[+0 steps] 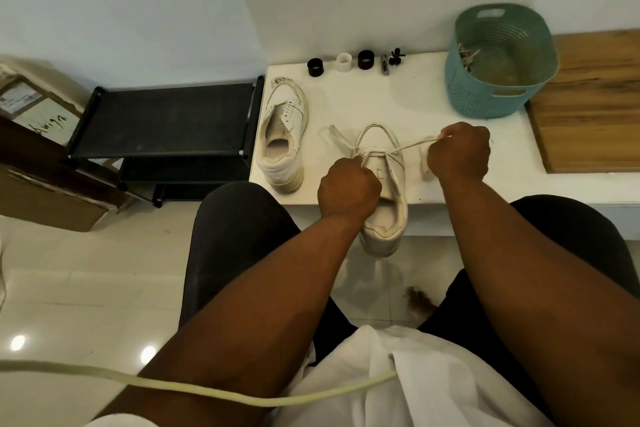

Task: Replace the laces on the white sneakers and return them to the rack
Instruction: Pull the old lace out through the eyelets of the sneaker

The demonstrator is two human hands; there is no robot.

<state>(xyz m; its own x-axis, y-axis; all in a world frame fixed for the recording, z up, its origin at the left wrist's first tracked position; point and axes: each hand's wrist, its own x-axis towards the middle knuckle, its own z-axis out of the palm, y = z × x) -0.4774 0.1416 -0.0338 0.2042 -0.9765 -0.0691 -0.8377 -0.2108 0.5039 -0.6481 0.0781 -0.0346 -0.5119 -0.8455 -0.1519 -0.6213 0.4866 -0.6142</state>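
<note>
Item: near sneaker [382, 184], white, toe pointing away from you, heel overhanging the counter [398, 94] edge. Its lace [412, 144] runs through the eyelets nearest the toe only; the upper rows look unthreaded.

Item: second sneaker [282, 139], just to the left on the counter, apparently with no lace in it.

Progress, as judged: early. You have one shoe barely started, one untouched, and both yet to go back on the black rack [166, 118] beside the counter.

Your right hand [459, 151]: clenched, pinching the taut lace end pulled out to the right.

Your left hand [348, 189]: fisted over the shoe's tongue, gripping the other lace strand.

Further out: teal basket [498, 62] with what look like laces inside.
</note>
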